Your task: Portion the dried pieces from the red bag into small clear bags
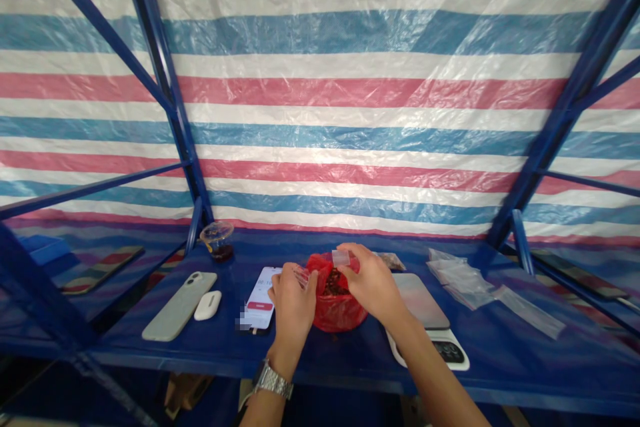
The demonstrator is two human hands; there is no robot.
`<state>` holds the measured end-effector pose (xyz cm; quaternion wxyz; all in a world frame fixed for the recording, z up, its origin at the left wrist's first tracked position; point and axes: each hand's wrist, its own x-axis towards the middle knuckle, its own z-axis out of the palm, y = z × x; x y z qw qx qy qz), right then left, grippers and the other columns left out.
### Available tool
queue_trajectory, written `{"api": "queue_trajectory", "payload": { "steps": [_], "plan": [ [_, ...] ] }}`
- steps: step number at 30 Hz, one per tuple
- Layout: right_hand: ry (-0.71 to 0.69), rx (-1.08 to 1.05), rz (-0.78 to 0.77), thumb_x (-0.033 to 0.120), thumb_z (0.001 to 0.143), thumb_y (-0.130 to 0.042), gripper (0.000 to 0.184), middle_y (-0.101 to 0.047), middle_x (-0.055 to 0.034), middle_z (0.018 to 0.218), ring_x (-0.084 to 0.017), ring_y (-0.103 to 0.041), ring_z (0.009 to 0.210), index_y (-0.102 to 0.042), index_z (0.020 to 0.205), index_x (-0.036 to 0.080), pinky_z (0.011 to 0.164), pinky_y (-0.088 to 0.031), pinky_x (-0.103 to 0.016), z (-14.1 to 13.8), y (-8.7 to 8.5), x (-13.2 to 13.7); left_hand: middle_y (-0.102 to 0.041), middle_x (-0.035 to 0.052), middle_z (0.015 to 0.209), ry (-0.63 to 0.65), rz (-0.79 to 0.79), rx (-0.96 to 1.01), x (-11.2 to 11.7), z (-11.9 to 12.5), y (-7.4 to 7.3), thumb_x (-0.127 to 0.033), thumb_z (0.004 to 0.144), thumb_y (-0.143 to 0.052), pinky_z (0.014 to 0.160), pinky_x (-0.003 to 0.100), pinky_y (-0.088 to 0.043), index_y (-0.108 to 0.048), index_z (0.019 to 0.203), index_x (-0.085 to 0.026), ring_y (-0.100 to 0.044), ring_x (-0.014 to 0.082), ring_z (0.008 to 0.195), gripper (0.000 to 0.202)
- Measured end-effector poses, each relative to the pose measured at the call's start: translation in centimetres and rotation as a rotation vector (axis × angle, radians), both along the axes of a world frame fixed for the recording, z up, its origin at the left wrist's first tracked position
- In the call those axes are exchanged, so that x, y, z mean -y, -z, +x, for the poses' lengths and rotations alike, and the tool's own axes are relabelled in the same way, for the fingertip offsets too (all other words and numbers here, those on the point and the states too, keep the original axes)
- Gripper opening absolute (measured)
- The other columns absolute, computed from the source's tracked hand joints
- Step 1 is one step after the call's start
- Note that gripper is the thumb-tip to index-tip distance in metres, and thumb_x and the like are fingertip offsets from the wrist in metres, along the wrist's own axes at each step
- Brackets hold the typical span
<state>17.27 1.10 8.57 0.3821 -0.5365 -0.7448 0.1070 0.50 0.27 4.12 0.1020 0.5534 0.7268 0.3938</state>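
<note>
A red plastic bag stands on the blue shelf with its mouth spread, and small dark brown pieces show inside. My left hand is closed on the bag's left rim, with gathered plastic between thumb and fingers. From the right, my right hand grips the opposite rim, thumb inside the mouth. A small clear strip of plastic shows by its fingertips; whether that hand also holds it I cannot tell. Just right of my right hand is a kitchen scale with a grey top plate.
Left of the bag lie a lit phone, a white earbud case and a pale phone. A plastic cup holds dark liquid. Clear zip bags lie at right; a small filled bag is behind the scale. Blue posts flank the shelf.
</note>
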Motion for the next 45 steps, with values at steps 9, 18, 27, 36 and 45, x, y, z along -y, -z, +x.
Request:
{"api": "queue_trajectory", "payload": {
  "steps": [9, 18, 27, 36, 45],
  "plan": [
    [-0.087, 0.407, -0.156, 0.011, 0.081, -0.065, 0.032, -0.073, -0.0085, 0.119, -0.027, -0.059, 0.122, -0.069, 0.111, 0.021, 0.11, -0.03, -0.043, 0.5, 3.1, 0.0, -0.065, 0.0046, 0.074, 0.129, -0.094, 0.071, -1.1, -0.1, 0.8, -0.009, 0.083, -0.06, 0.071, 0.033, -0.036, -0.049, 0.092, -0.023, -0.068, 0.0285, 0.078, 0.02],
    [0.131, 0.552, -0.165, 0.012, 0.098, -0.048, 0.03, -0.065, -0.0161, 0.136, -0.03, -0.058, 0.123, -0.058, 0.126, 0.016, 0.098, -0.034, -0.042, 2.1, 2.8, -0.2, -0.058, -0.0038, 0.069, 0.112, 0.112, 0.27, -1.6, -1.3, -0.1, -0.003, 0.084, -0.052, 0.063, 0.025, -0.038, -0.045, 0.085, -0.025, -0.06, 0.0171, 0.065, 0.023],
    [0.046, 0.542, -0.144, 0.012, 0.097, -0.049, 0.025, -0.072, -0.0146, 0.121, -0.029, -0.06, 0.115, -0.063, 0.118, 0.016, 0.098, -0.032, -0.042, 3.4, -0.3, 1.3, -0.055, -0.0059, 0.066, 0.131, 0.23, 0.377, -1.3, -1.3, 0.2, -0.006, 0.078, -0.056, 0.063, 0.027, -0.038, -0.048, 0.084, -0.025, -0.055, 0.0162, 0.063, 0.021],
    [0.033, 0.477, 0.004, 0.011, 0.088, -0.058, 0.031, -0.065, -0.0115, 0.129, -0.031, -0.05, 0.117, -0.069, 0.115, 0.02, 0.1, -0.037, -0.042, 1.4, -1.2, 1.6, -0.054, -0.0057, 0.064, 0.227, 0.198, 0.465, -1.8, -0.7, 1.3, -0.018, 0.08, -0.062, 0.061, 0.029, -0.037, -0.049, 0.077, -0.025, -0.052, 0.0158, 0.062, 0.015],
    [0.188, 0.572, -0.145, 0.009, 0.078, -0.068, 0.036, -0.07, -0.0195, 0.121, -0.034, -0.056, 0.123, -0.071, 0.114, 0.01, 0.108, -0.032, -0.045, -1.7, 2.9, -0.8, -0.052, -0.0065, 0.064, 0.21, 0.2, 0.632, -3.5, 0.2, 2.1, -0.012, 0.076, -0.055, 0.064, 0.025, -0.041, -0.051, 0.074, -0.022, -0.051, 0.0131, 0.063, 0.011]
  ]
}}
